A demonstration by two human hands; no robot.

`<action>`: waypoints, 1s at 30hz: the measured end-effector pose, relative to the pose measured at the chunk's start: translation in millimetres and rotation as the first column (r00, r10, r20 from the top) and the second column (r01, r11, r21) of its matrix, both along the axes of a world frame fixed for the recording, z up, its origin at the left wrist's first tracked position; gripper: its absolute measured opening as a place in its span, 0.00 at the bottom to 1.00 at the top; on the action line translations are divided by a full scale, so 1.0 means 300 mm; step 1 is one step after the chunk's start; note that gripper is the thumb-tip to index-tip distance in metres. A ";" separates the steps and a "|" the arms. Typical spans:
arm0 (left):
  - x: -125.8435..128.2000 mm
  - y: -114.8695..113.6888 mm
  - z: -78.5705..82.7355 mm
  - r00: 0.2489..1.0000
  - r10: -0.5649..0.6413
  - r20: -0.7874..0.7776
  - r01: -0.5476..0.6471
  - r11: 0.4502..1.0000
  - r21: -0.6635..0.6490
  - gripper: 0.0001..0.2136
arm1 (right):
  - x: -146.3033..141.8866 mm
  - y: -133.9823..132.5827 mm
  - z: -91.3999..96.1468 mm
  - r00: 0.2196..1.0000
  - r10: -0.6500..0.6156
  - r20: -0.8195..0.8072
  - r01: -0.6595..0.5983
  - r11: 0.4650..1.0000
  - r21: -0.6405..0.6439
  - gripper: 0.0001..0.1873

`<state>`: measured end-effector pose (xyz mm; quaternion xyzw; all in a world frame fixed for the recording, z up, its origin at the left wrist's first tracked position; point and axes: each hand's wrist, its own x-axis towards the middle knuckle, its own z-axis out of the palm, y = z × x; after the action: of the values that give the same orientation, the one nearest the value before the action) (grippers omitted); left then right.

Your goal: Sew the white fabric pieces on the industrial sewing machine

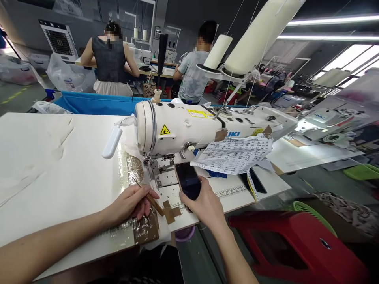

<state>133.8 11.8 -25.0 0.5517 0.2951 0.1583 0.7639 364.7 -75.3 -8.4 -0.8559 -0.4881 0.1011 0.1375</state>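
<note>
From my remote seat I am gripping a slim, rectangular black phone with a glossy face [188, 179] between my right hand's [205, 200] thumb and fingers, just in front of the long white sewing machine [180, 123]. My left hand [139, 200] is pinching a thin, pointed brown tool [155, 204]. I am judging the phone light, stiff, slippery and breakable, its long edges offering the safest hold.

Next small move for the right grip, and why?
I'd probably slide the phone away from the sewing machine, using the right grip. That grip already has the phone by its edges, and it sits close beside the metal plate, likely crowding the work area. The left grip is occupied with a thin pointed stick.
</note>
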 end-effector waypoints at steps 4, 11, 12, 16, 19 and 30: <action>-0.001 0.001 -0.003 1.000 -0.007 -0.002 0.007 1.000 -0.010 0.28 | -0.015 0.006 0.009 0.999 0.019 0.040 -0.017 0.998 -0.052 0.45; 0.001 0.004 -0.002 1.000 -0.026 0.007 0.026 0.999 -0.019 0.27 | 0.000 -0.016 0.015 0.991 0.064 0.115 -0.050 0.991 -0.120 0.48; 0.002 0.004 -0.001 1.000 -0.029 0.005 0.029 0.999 -0.019 0.27 | 0.001 -0.016 0.013 0.992 0.064 0.113 -0.051 0.992 -0.118 0.49; 0.003 0.006 -0.004 1.000 -0.023 -0.002 0.023 1.000 -0.017 0.26 | 0.003 -0.021 0.011 0.992 0.060 0.113 -0.048 0.993 -0.110 0.48; 0.001 0.008 -0.009 1.000 -0.019 -0.012 0.019 0.999 -0.033 0.26 | 0.016 -0.035 0.012 0.990 0.072 0.123 -0.065 0.996 -0.065 0.43; -0.004 0.015 0.003 0.998 -0.047 0.034 0.050 0.995 -0.086 0.23 | 0.053 -0.135 -0.013 0.993 0.101 -0.054 -0.053 0.820 0.570 0.15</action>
<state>132.7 16.3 -24.1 0.5223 0.2762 0.1355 0.7953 380.6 -115.9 -12.2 -0.7510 -0.5243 -0.0084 0.4014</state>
